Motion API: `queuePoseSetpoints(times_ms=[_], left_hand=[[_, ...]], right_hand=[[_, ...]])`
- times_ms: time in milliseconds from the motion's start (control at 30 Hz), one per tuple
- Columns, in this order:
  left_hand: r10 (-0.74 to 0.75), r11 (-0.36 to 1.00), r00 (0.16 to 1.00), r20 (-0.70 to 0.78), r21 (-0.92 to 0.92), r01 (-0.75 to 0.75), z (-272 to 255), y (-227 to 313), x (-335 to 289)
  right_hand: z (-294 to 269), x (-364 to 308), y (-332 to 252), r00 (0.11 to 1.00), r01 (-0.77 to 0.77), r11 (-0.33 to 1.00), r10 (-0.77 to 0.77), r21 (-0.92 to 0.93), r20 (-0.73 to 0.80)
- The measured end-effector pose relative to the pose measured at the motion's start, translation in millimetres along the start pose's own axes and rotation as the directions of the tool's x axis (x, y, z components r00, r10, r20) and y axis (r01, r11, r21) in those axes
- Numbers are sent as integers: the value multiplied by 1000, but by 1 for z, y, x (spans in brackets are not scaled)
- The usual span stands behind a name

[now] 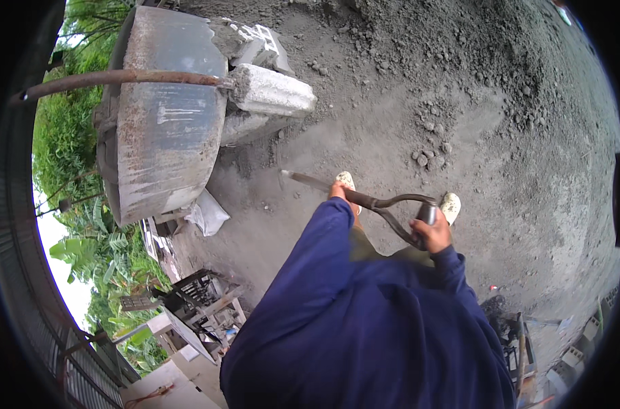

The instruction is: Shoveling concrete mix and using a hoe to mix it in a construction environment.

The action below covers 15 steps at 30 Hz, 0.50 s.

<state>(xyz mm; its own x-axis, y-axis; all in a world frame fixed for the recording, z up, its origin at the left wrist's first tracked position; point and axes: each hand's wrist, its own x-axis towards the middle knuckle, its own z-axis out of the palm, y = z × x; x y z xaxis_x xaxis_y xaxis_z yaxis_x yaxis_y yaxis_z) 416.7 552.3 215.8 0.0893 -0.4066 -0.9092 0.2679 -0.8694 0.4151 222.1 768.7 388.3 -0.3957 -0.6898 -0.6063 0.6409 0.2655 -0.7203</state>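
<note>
A shovel with a dark D-shaped handle slants across in front of my body. My right hand is closed round the grip at the handle's end. Farther down, my left hand wraps the shaft just below the fork of the handle. The shovel's far end points left, toward a large, rusty concrete mixer drum, and its blade cannot be made out clearly. Grey, dusty ground lies beneath the shovel.
A heap of grey sand and gravel spreads ahead and to the right. White-grey concrete chunks lie beside the mixer, and a rusty bar crosses it. A white sack rests near its base. Scrap wood stands at lower left.
</note>
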Motion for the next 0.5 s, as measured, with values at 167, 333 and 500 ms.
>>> queuePoseSetpoints(times_ms=[167, 333, 500], left_hand=[[60, 996, 988, -139, 74, -50, -60, 142, 106], [-111, 936, 992, -52, 331, 122, -57, 162, 171], [-316, 846, 948, -34, 441, 298, -24, 88, 125]], right_hand=[[150, 86, 35, 1000, -28, 991, 29, 134, -3], [209, 111, 78, 956, -60, 990, 94, 127, -278], [158, 64, 56, 896, -44, 999, 40, 2, -442]])
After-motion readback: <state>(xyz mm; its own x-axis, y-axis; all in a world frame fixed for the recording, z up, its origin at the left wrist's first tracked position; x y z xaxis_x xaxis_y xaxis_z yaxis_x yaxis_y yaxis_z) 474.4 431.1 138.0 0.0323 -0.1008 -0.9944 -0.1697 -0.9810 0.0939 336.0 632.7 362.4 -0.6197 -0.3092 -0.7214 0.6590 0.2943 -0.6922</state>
